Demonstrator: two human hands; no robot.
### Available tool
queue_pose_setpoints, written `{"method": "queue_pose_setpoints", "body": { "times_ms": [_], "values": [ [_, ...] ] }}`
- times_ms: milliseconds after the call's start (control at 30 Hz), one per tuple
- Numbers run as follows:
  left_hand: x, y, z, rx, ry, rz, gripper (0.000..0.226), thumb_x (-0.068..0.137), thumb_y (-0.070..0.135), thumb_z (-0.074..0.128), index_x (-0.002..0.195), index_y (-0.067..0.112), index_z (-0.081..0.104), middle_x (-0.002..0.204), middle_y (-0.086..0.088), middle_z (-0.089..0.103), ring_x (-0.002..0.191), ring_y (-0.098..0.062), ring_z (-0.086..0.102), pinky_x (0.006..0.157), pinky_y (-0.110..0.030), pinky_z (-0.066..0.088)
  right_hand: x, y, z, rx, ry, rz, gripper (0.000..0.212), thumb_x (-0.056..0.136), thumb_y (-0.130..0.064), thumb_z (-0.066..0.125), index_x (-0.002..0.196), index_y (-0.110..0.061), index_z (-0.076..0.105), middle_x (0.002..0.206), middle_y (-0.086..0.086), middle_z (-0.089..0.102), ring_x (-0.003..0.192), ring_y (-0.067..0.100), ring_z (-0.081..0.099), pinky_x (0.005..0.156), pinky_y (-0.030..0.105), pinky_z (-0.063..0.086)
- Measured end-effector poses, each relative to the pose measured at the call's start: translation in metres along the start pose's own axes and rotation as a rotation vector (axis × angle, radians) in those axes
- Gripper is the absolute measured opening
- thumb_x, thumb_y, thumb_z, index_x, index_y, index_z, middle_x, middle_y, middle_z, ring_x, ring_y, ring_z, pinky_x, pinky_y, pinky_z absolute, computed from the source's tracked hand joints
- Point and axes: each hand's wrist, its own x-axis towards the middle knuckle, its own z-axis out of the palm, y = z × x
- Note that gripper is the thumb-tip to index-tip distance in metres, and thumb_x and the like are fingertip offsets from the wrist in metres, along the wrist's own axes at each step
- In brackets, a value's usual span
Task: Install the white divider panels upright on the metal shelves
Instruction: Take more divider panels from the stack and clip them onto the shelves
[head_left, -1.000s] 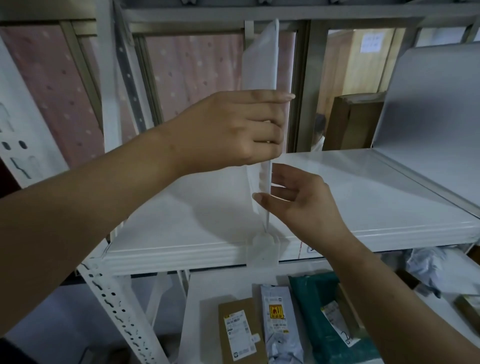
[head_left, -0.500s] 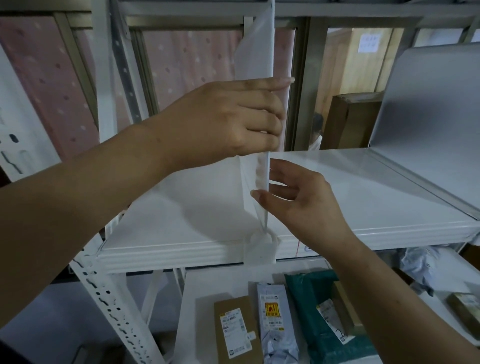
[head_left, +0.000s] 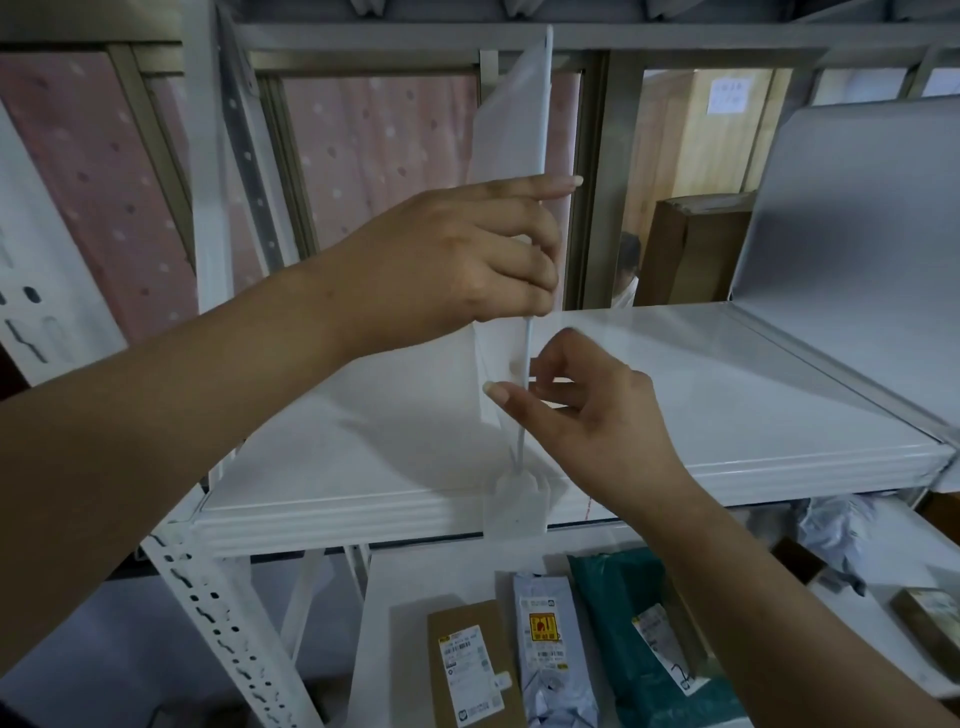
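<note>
A thin white divider panel (head_left: 511, 119) stands upright, seen edge-on, on the white metal shelf (head_left: 727, 395). Its top reaches the rail under the shelf above. Its foot ends in a white clip (head_left: 517, 506) hooked over the shelf's front lip. My left hand (head_left: 457, 260) is wrapped around the panel's front edge at mid height. My right hand (head_left: 587, 410) is lower down, thumb and curled fingers at the panel's front edge, just above the clip.
A second white panel (head_left: 857, 218) leans at the right end of the shelf. A perforated white upright (head_left: 228, 623) runs down at the left. The lower shelf holds a cardboard parcel (head_left: 467, 670), a grey mailer (head_left: 550, 649) and a teal bag (head_left: 634, 639).
The panel has been brought more upright, its top now near the upper rail. My right hand's fingers have curled in from a flat pose to a pinch at the panel's edge.
</note>
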Motion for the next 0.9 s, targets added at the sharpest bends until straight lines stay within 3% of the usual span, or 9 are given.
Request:
{"method": "queue_pose_setpoints", "body": {
  "times_ms": [100,167,233,367,633,900],
  "values": [
    [-0.002,-0.004,-0.001,0.027,-0.020,0.041,0.018,0.105,-0.002,0.067,0.110,0.007,0.082,0.103,-0.006,0.080,0.110,-0.029,0.071,0.121,-0.059,0.043,0.000,0.003,0.009,-0.105,0.029,-0.188,0.048,0.097,-0.056,0.060,0.069,-0.017,0.057,0.071,-0.011,0.053,0.071,0.008,0.058,0.062,0.011,0.044],
    [-0.004,0.002,0.000,0.025,-0.009,0.020,0.019,0.106,0.000,0.066,0.109,0.009,0.083,0.101,-0.003,0.079,0.112,-0.026,0.067,0.124,-0.059,0.040,0.000,0.007,0.015,-0.077,0.018,-0.243,0.050,0.103,-0.043,0.056,0.063,-0.013,0.053,0.068,-0.002,0.048,0.062,0.016,0.052,0.057,0.029,0.045],
    [-0.009,0.005,0.003,0.015,-0.039,-0.005,0.019,0.107,0.002,0.066,0.110,0.010,0.083,0.102,0.000,0.079,0.115,-0.023,0.060,0.125,-0.059,0.037,0.000,0.009,0.021,-0.109,0.022,-0.285,0.050,0.106,-0.032,0.052,0.061,-0.011,0.047,0.059,0.002,0.044,0.053,0.018,0.043,0.052,0.037,0.037],
    [-0.011,0.013,0.011,-0.052,-0.092,-0.003,0.023,0.107,0.004,0.063,0.110,0.014,0.083,0.103,0.003,0.078,0.116,-0.020,0.057,0.128,-0.056,0.033,-0.003,0.012,0.027,-0.188,0.092,-0.302,0.047,0.104,-0.029,0.045,0.060,-0.012,0.042,0.053,0.001,0.041,0.049,0.014,0.034,0.050,0.030,0.027],
    [-0.013,0.014,0.020,-0.105,-0.058,-0.002,0.022,0.107,0.000,0.064,0.104,0.011,0.083,0.099,0.003,0.077,0.110,-0.019,0.059,0.129,-0.054,0.033,-0.009,0.016,0.036,-0.210,0.214,-0.329,0.042,0.103,-0.028,0.043,0.062,-0.021,0.036,0.054,-0.008,0.032,0.046,0.009,0.028,0.046,0.027,0.028],
    [-0.024,0.014,0.025,-0.143,-0.034,-0.039,0.028,0.110,0.002,0.057,0.104,0.010,0.083,0.098,0.003,0.077,0.110,-0.018,0.058,0.133,-0.048,0.026,-0.007,0.020,0.045,-0.208,0.232,-0.331,0.048,0.103,-0.027,0.043,0.058,-0.011,0.046,0.050,-0.002,0.038,0.044,0.015,0.036,0.043,0.034,0.035]
  ]
}}
